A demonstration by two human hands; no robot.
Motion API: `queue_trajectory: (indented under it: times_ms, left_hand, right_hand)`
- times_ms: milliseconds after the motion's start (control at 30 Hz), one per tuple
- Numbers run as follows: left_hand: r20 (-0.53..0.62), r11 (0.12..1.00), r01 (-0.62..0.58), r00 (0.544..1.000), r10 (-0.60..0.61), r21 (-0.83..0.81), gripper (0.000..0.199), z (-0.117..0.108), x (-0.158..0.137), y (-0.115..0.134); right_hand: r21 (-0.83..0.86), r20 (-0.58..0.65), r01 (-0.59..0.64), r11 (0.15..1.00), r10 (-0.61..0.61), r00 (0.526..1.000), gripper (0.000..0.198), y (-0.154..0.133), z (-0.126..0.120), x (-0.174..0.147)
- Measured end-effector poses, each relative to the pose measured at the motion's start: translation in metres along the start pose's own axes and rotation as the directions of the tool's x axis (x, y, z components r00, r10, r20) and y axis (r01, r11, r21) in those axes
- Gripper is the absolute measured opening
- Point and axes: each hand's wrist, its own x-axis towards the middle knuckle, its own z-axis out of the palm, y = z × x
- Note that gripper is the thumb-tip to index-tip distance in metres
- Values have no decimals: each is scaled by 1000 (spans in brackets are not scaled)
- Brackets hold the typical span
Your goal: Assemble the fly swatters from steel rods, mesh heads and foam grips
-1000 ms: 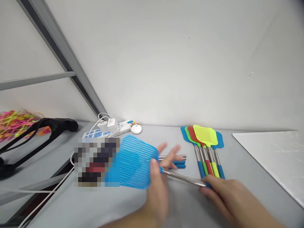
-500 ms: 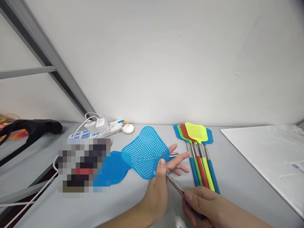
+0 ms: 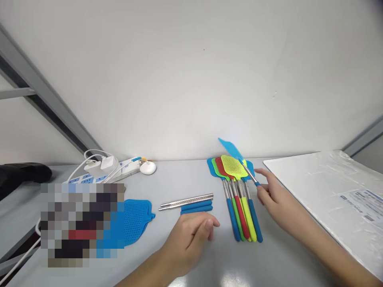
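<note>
A blue fly swatter [image 3: 230, 148] is in my right hand [image 3: 271, 191], gripped by its handle. Its mesh head tilts up above the far end of a fanned row of swatters in blue, green, red and yellow, among them a yellow swatter [image 3: 235, 166]. My left hand [image 3: 188, 241] hovers low over the table, fingers loosely curled, with nothing visible in it. Just beyond it lie blue handle grips [image 3: 199, 206], partly covered by the hand, and several thin metal rods [image 3: 185, 201]. Blue mesh swatter heads [image 3: 137, 219] are stacked to the left, their left side hidden by blurring.
A power strip [image 3: 125, 170] with white plugs and cables sits at the back left, beside a round white device [image 3: 147, 168]. On the right lies a large flat white package [image 3: 326, 191]. The wall [image 3: 179, 79] rises behind the table.
The swatter my right hand holds has moved away and to the right, over the row. My left hand has let go of its head and curled. The view has turned slightly right.
</note>
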Motion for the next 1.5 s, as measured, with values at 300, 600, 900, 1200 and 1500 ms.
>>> queue_trajectory:
  times_ms: [300,600,900,1200,1500]
  left_hand:
    - [40,967,-180,984,175,183,30,-8,0,4]
    - [14,963,-208,978,209,174,31,-7,1,3]
    - [24,956,-219,976,218,197,30,-10,0,2]
    - [5,949,-237,970,242,209,29,-9,-2,-1]
    - [35,715,-131,988,147,687,25,-31,13,4]
  right_hand:
    - [-549,66,26,835,13,998,45,-1,3,-7]
    - [-262,184,-5,965,55,981,21,4,5,2]
    - [-319,206,62,946,5,979,20,9,18,3]
    - [-333,172,85,939,-28,985,25,10,17,2]
    - [-288,99,104,952,-78,992,20,0,8,-2]
